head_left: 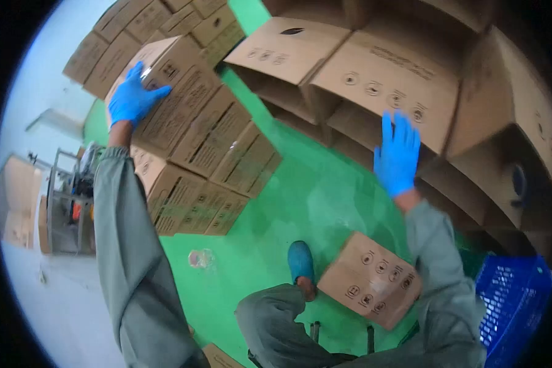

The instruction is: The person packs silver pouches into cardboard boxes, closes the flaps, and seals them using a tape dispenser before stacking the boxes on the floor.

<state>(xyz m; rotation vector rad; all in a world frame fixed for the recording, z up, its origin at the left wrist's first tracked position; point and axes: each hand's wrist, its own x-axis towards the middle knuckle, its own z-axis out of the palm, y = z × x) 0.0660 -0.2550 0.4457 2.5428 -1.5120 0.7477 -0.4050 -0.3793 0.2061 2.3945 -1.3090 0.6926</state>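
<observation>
My left hand, in a blue glove, lies on the upper end of a taped cardboard box with thumb and fingers spread. That box sits at the top of a stack of printed boxes. My right hand, gloved in blue too, is stretched out flat with nothing in it. It overlaps the printed flap of an open carton in this view. Beside that one is another open carton, its dark inside facing me.
More boxes are stacked at the back left. A single box lies on the green floor near my foot. A blue plastic crate stands at the lower right. A metal rack is at the far left.
</observation>
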